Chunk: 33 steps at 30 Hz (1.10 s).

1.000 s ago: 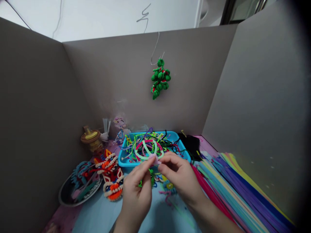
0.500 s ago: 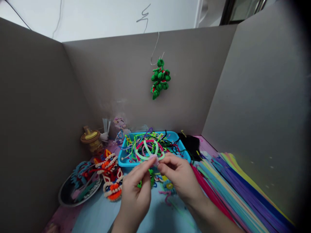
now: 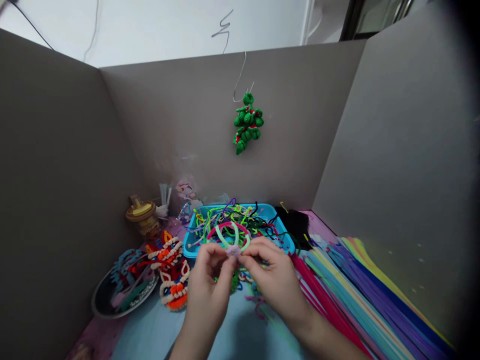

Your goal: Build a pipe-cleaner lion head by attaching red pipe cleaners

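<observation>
Between my hands is a craft piece of pipe cleaners [image 3: 235, 233], with mint-green and pink-red loops rising from a small pale lilac knot [image 3: 233, 251]. My left hand [image 3: 212, 277] pinches the knot from the left, thumb below it. From the right, my right hand [image 3: 272, 275] is closed with thumb and forefinger at the knot's edge and the loop ends. The piece is held up in front of a blue tray [image 3: 190, 250]. Fingers partly hide green and blue pipe-cleaner pieces lying on the table below.
Loose pipe-cleaner scraps [image 3: 221, 215] fill the tray. Long coloured pipe cleaners [image 3: 356, 290] lie at right, beside a black cloth-like item [image 3: 294, 225]. Orange-and-cream fuzzy figures [image 3: 174, 290] and a metal bowl [image 3: 107, 307] stand left. A green ornament [image 3: 248, 122] hangs on the grey back panel [image 3: 180, 110].
The looped piece has tipped and shifted slightly left. My left fingers have drawn back from pointing forward into a bent pinch, and my right hand has moved slightly left with the piece.
</observation>
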### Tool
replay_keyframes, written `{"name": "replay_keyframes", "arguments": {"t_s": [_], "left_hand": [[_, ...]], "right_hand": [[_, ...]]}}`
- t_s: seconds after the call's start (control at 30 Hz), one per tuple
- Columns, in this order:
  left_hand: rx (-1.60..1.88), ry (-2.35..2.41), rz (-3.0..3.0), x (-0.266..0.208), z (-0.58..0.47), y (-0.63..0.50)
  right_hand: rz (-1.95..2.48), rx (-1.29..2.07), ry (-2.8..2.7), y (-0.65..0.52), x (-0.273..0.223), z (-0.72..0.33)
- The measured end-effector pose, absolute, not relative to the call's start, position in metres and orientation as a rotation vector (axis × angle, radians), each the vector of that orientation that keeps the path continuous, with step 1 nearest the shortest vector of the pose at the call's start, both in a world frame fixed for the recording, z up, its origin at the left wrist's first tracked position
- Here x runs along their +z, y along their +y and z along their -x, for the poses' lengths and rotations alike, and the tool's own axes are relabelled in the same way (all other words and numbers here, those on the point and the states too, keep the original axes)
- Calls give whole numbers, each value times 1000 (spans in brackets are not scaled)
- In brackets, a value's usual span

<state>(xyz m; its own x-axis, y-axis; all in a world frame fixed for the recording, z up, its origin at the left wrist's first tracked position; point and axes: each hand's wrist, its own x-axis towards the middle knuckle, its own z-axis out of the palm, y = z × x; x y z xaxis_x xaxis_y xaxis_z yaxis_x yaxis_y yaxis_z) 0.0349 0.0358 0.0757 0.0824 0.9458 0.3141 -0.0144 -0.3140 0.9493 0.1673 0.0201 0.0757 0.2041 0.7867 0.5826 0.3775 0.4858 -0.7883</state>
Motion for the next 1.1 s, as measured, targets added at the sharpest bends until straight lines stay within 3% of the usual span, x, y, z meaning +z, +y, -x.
{"name": "replay_keyframes", "arguments": {"t_s": [0.13, 0.37, 0.47, 0.77, 0.93, 1.1], "left_hand": [[1325, 1005, -1385, 75, -33, 41], [1184, 1041, -1536, 75, -25, 45], [1071, 1038, -1646, 78, -19, 47], [955, 1046, -1880, 83, -9, 49], [1250, 1268, -1928, 82, -15, 47], [1263, 1217, -1947, 75, -26, 43]], "right_hand": [[1100, 289, -1511, 22, 71, -168], [1127, -273, -1774, 18, 69, -175], [1052, -358, -1904, 19, 73, -182], [1096, 198, -1881, 25, 74, -184], [1161, 272, -1552, 29, 70, -178], [1158, 310, -1483, 28, 72, -175]]}}
